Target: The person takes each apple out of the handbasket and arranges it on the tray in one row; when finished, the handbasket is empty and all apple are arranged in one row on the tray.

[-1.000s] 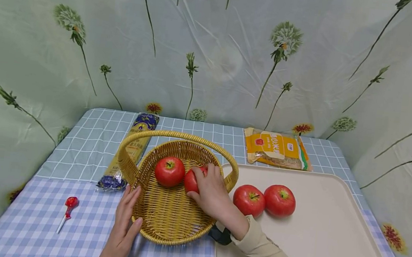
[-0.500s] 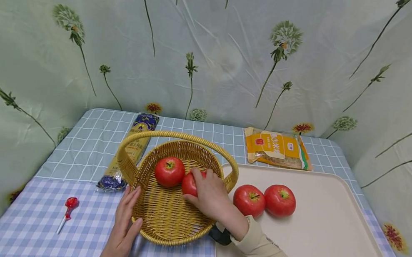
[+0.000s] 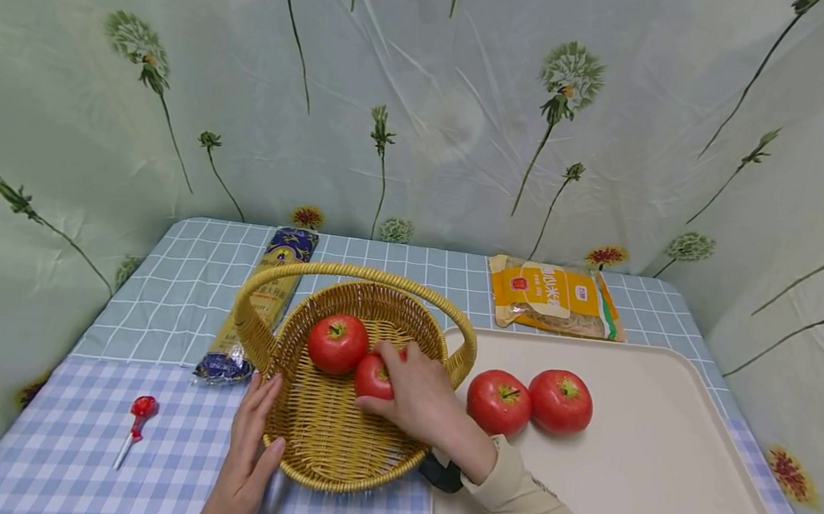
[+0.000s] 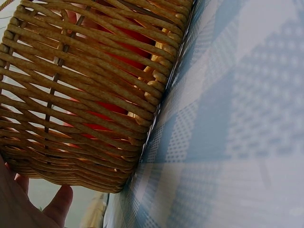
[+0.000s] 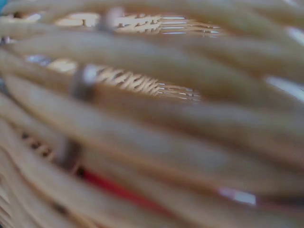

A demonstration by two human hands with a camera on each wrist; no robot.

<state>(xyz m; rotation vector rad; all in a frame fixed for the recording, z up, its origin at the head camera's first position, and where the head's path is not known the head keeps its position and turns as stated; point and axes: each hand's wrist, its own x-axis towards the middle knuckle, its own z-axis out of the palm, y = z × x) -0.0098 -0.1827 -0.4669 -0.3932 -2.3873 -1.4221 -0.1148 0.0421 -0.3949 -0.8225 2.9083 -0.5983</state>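
Inside a wicker basket [image 3: 332, 441] with a tall handle, my right hand [image 3: 420, 392] grips a red apple [image 3: 373, 377] from above, its fingers covering the apple's right part. Another apple [image 3: 338, 344] lies beside it in the basket. My left hand [image 3: 246, 457] rests against the basket's left outer side, fingers extended and thumb at the rim. Fingertips [image 4: 61, 202] of this hand appear beside the woven wall [image 4: 71, 109] in the left wrist view, with red showing through gaps. Blurred wicker strands [image 5: 142, 123] fill the right wrist view.
On the beige tray [image 3: 659, 484] to the right lie two apples [image 3: 498, 403]. A spaghetti packet [image 3: 256, 308] is behind the basket at left. An orange food bag [image 3: 554, 297] lies behind the tray. A red lollipop [image 3: 138, 421] lies on the checked cloth at left.
My right hand has shifted the gripped apple slightly left and toward me within the basket. The other basket apple has moved slightly left. My left hand stays at the basket's side.
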